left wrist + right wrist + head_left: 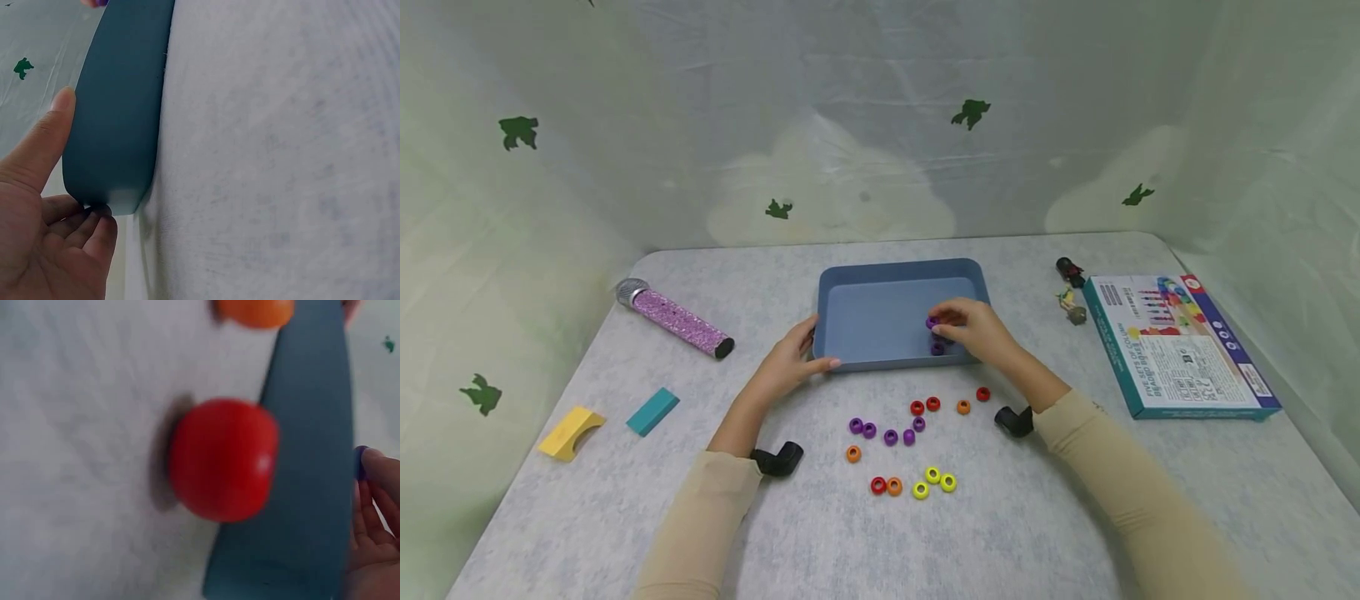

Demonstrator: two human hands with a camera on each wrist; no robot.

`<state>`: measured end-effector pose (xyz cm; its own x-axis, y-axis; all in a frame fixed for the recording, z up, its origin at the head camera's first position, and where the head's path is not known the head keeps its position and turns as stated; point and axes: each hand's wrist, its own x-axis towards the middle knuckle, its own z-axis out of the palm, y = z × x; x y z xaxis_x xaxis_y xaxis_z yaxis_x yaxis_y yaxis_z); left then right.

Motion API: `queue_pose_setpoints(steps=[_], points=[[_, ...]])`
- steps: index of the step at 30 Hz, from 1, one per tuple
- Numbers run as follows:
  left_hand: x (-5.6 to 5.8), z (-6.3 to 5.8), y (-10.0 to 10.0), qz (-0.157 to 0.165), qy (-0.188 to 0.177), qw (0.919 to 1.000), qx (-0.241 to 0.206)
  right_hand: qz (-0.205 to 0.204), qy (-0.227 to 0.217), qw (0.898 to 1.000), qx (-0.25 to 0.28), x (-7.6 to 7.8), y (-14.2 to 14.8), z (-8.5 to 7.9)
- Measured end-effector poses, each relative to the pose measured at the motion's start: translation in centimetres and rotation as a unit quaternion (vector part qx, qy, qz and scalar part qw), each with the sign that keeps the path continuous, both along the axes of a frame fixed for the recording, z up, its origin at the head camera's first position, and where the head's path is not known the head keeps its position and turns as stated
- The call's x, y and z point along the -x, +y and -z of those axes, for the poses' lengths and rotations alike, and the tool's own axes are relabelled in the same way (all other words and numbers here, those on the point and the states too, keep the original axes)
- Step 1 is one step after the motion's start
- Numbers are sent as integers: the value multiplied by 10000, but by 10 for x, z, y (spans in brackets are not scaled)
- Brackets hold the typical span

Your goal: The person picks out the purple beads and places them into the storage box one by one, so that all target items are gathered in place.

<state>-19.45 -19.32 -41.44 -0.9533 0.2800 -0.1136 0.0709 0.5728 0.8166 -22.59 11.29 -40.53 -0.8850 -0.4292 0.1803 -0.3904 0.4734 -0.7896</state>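
A blue-grey tray (895,363) lies at the table's middle. My left hand (786,360) holds its near left corner; in the left wrist view the thumb (59,115) lies against the rim and the fingers bend at the tray's end. Over the tray's right part, my right hand (973,329) pinches a purple bead (931,322) between thumb and fingertips. Just below, another purple bead (937,349) sits inside the tray, partly hidden by the hand. In front of the tray lie several loose beads: purple (891,437), red (917,407), orange (853,454) and yellow (932,475).
On the left lie a glittery pink microphone (677,320), a teal block (652,412) and a yellow arched block (568,432). A printed toy box (1183,346) lies at right, beside two small figures, one dark (1070,272) and one grey-yellow (1072,307).
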Motion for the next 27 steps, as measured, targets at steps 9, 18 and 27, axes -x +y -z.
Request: queue_pose_setpoints(steps=[9, 18, 27], points=[[0, 0, -1, -20, 32, 10000, -73, 115, -431, 9979, -462, 24, -9, 12], [1, 1, -2, -24, 38, 10000, -87, -123, -811, 9896, -1183, 27, -14, 13], [1, 4, -1, -1, 9, 9999, -119, -234, -164, 9985, -460, 4, -8, -3]])
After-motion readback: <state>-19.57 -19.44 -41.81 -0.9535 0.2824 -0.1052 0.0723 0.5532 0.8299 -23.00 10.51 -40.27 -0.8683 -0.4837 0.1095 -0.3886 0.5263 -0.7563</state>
